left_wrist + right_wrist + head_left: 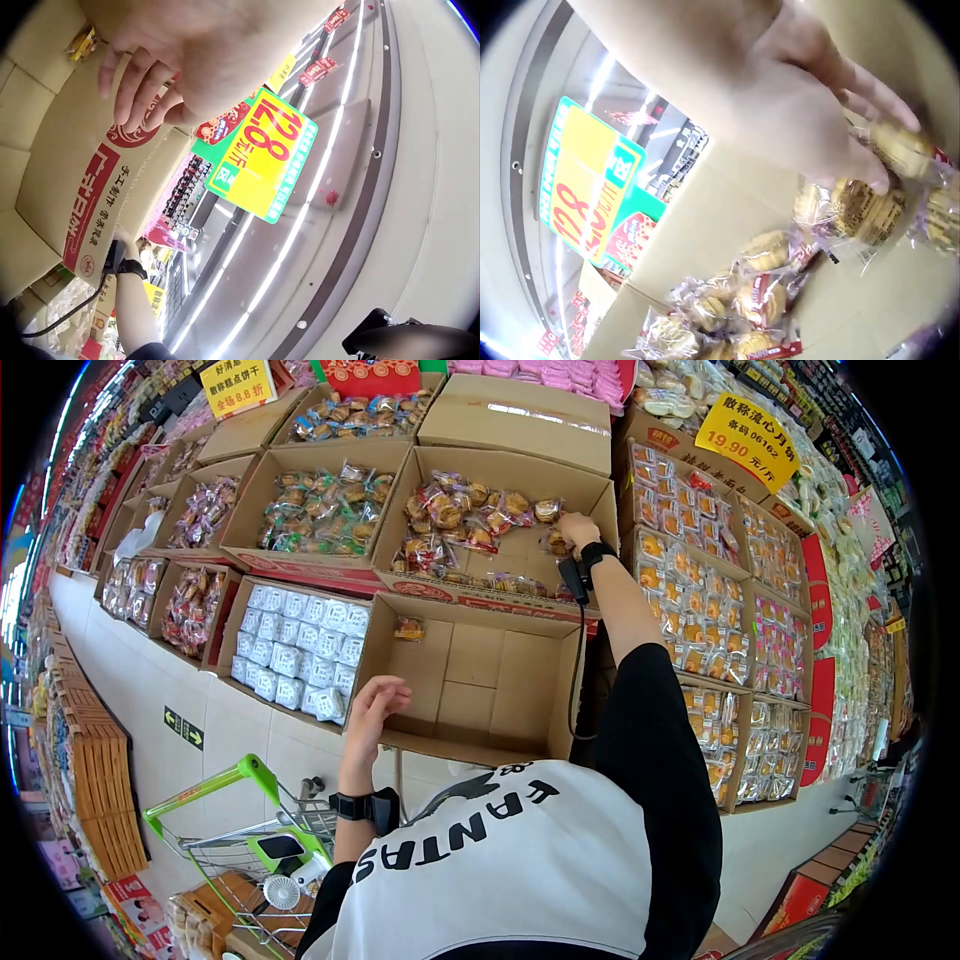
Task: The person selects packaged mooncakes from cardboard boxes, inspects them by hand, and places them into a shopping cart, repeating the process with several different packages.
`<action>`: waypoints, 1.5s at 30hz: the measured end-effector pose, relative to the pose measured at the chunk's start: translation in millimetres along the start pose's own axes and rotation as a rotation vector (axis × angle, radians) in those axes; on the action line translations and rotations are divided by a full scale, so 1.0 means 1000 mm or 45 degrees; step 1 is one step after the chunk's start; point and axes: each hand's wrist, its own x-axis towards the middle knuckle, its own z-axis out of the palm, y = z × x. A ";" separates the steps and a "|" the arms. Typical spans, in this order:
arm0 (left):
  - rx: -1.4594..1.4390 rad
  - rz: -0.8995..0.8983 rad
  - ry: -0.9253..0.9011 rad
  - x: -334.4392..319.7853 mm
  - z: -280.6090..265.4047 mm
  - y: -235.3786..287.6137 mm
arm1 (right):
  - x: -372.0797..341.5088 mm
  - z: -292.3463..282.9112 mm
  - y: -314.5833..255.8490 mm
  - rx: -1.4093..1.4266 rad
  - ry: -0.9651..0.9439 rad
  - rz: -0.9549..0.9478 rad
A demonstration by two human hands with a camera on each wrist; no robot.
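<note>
In the head view, the right hand point(578, 530) reaches down into the right side of the far box point(515, 558). Wrapped cakes point(450, 510) are heaped towards that box's left, with more along its near wall. The left hand point(378, 705) is held over the left side of the near box point(470, 680), its fingers relaxed and holding nothing. In the near box a lone cake point(408, 628) lies towards the far left corner. White packs point(288, 660) fill the box to the left; boxes of packed pastries point(690, 595) stand to the right. A trolley point(268, 775) with a green handle is on the floor, near left. A black cable point(582, 622) hangs from the right wrist.

In the left wrist view, the left hand's fingers are loosely bent around nothing. The lone cake, the printed wall point(97, 195) of a box and a price sign point(259, 154) show beyond; the right forearm point(135, 311) wears a black band.

In the right wrist view, the right hand is among the cakes. Its thumb touches a brown cake point(866, 206), a finger a paler cake point(900, 150) just beside it; whether the fingers grip either, I cannot tell. Several more lie in a cluster to one side, in clear and red wrappers.
</note>
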 end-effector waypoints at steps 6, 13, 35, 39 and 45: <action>0.010 0.060 -0.051 -0.008 0.002 -0.003 | -0.013 -0.037 0.006 0.018 0.181 -0.100; 0.020 0.101 -0.040 -0.021 0.003 -0.004 | -0.059 -0.090 -0.012 0.965 0.089 -0.276; -0.145 0.336 -0.236 -0.097 0.001 0.024 | -0.319 -0.108 -0.150 1.169 0.183 -1.427; -0.439 0.279 -0.284 -0.109 -0.001 0.018 | -0.333 -0.086 -0.178 1.048 0.262 -1.554; -0.531 0.324 -0.030 -0.135 -0.015 -0.002 | -0.355 -0.069 -0.211 0.975 0.269 -1.668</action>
